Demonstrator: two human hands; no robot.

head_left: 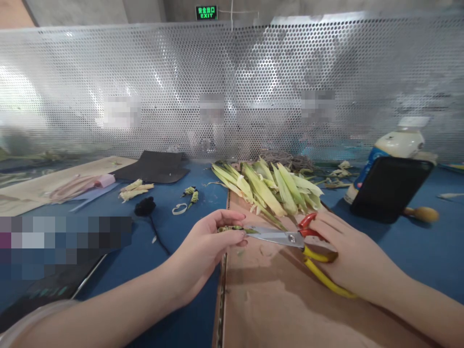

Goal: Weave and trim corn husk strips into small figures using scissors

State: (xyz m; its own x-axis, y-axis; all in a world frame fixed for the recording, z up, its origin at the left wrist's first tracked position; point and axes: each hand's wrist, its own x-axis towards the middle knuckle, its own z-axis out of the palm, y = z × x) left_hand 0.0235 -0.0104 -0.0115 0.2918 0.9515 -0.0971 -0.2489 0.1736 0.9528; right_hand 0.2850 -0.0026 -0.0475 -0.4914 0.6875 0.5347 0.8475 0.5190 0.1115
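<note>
My left hand [210, 244] pinches a small green braided piece of husk [232, 229] between thumb and fingers. In my right hand [348, 246] is a pair of scissors [286, 237], with red and yellow handles. Its blades are parted a little, and their tips reach the green piece at my left fingertips; whether they touch it I cannot tell. Both hands are above a brown cardboard sheet [275, 299]. Just beyond them lies a pile of pale green corn husks [275, 188].
Left on the blue table are small green braided pieces [194, 197], pale husk bits [135, 190], a black flower [145, 207] and a black sheet [150, 166]. A phone [393, 188] leans against a bottle [402, 137] at right. A perforated metal panel [232, 87] stands behind.
</note>
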